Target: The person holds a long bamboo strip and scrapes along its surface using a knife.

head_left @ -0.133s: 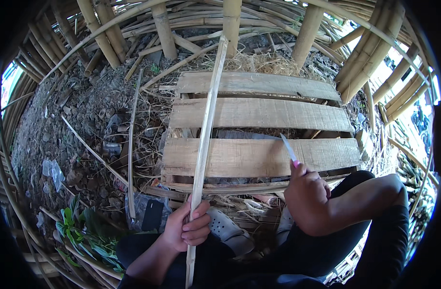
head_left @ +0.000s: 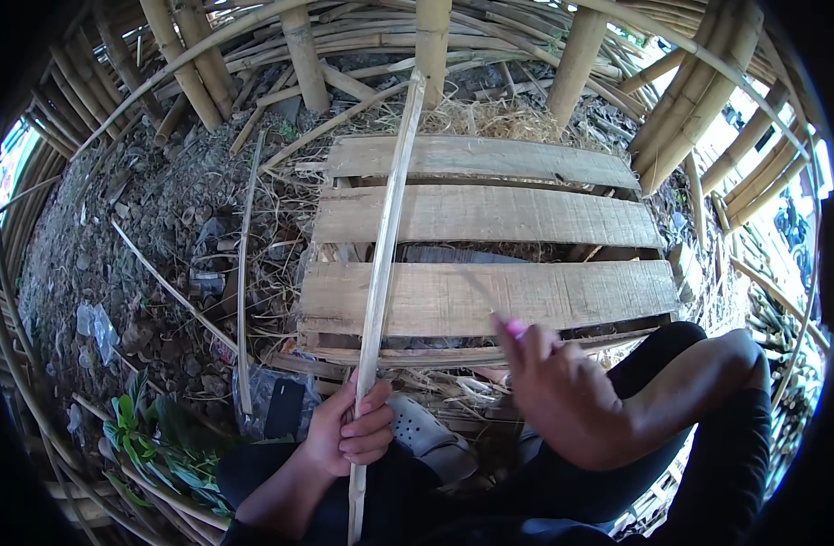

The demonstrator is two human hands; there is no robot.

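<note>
At the far left, green leaves [head_left: 162, 446] lie on the ground, and to their right a dark flat thing [head_left: 285, 409] sits on clear plastic. Next comes the left hand [head_left: 348, 423], its fingers wrapped around the lower part of a long pale strip [head_left: 387, 227]. The strip slants up in front of the slatted boards [head_left: 526, 296], its top end past their far edge; whether it touches them I cannot tell. Right of it, the right hand [head_left: 567, 391] grasps the pink handle of a knife [head_left: 519, 329], fingers closed on it, the blurred blade pointing toward the strip but apart from it. This looks like a step between cuts: strip steadied, blade free. Working the strip further would call for a firm left grip and the edge laid on the wood above those fingers
</note>
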